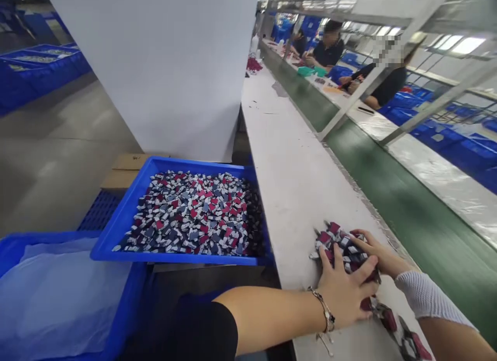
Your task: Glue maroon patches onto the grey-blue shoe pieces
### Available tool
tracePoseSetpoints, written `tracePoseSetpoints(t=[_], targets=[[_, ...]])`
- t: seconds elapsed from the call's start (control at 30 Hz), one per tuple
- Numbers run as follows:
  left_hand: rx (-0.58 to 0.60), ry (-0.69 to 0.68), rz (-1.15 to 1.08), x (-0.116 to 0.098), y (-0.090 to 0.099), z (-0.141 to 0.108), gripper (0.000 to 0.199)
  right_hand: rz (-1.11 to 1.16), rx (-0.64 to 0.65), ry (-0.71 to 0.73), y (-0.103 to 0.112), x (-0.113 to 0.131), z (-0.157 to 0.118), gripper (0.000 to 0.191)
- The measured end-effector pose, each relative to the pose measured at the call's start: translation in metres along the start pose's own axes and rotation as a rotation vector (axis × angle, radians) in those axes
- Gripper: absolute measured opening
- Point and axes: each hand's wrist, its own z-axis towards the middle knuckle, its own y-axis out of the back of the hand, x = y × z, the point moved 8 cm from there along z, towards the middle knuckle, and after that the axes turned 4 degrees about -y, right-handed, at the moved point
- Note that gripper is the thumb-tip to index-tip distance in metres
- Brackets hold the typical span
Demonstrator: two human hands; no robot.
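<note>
A heap of small dark red, grey and white pieces (326, 238) lies on the white bench; their exact kind I cannot make out. My left hand (347, 291), a bracelet at its wrist, rests on the heap's near side with fingers spread. On the far right side, my right hand (382, 255) curves against the same heap, its fingers stretched out and partly hidden behind the left hand. More such pieces (402, 330), blurred, trail along the bench towards me, below the right forearm.
Left of the bench (287, 159), a blue tray (174, 256) holds many similar pieces. Another blue bin (134, 299) with translucent sheets stands lower left, near a cardboard box (124, 172). A white pillar (174, 71) rises behind. A green conveyor belt (365, 164) runs along the right; people sit beyond it.
</note>
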Motion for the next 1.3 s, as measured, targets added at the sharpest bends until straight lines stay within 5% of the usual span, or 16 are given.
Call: tracePoseSetpoints(t=[0.23,0.4,0.5,0.6,0.73,0.87,1.0,1.1,1.17,1.3], targets=[[-0.05,0.291,0.018,0.091,0.034,-0.008,0.054,-0.019,0.252,0.1,-0.061,0.064,0.099,0.022],[-0.134,0.336,0.131,0.165,0.081,-0.034,0.031,-0.03,0.438,0.136,-0.122,0.145,0.16,0.027],[-0.119,0.419,0.166,0.216,0.111,-0.084,0.037,0.003,0.55,0.161,-0.178,0.219,0.175,0.029],[-0.097,0.565,0.214,0.258,0.146,-0.16,0.037,0.066,0.656,0.169,-0.239,0.291,0.166,0.032],[-0.008,0.769,0.294,0.305,0.174,-0.245,0.048,0.137,0.721,0.088,-0.277,0.328,0.142,0.031],[0.248,0.715,0.242,0.349,0.149,-0.249,0.068,0.134,0.68,-0.049,-0.249,0.301,0.135,0.034],[0.386,0.579,0.144,0.374,0.11,-0.227,0.076,0.136,0.602,-0.126,-0.189,0.273,0.128,0.035],[0.431,0.606,0.168,0.38,0.102,-0.243,0.066,0.114,0.532,-0.191,-0.134,0.24,0.104,0.044],[0.448,0.632,0.203,0.38,0.109,-0.263,0.055,0.062,0.471,-0.278,-0.095,0.196,0.076,0.053],[0.452,0.653,0.273,0.377,0.132,-0.285,0.052,-0.268,0.301,-0.531,-0.016,0.066,-0.011,0.067]])
